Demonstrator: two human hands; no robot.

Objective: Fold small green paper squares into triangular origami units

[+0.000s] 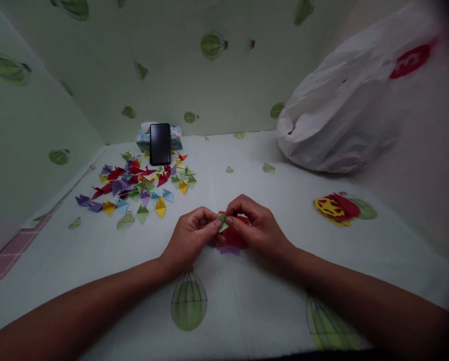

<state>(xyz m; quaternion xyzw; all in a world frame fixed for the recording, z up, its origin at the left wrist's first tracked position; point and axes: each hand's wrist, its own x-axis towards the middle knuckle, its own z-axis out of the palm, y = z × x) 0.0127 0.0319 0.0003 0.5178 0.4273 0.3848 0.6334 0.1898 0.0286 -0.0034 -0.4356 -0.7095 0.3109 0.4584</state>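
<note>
Between my two hands is a small folded piece of green paper (pixel 223 223). My left hand (pixel 194 233) pinches its left side with thumb and finger. On its right edge, the thumb and forefinger of my right hand (pixel 260 225) close in a pinch too. Beneath the hands lie red paper sheets (pixel 234 237), with purple paper (pixel 229 249) showing under them. The fingers partly hide this stack. To the left spreads a pile of folded paper pieces (pixel 142 213) in red, green, yellow, blue and purple.
A black phone (pixel 160 144) leans against a tissue box (pixel 176 138) at the back left. A white plastic bag (pixel 329 115) stands at the back right. Red and yellow paper cutouts (pixel 335 208) lie on the right. Balloon-patterned walls (pixel 172 60) enclose the white surface.
</note>
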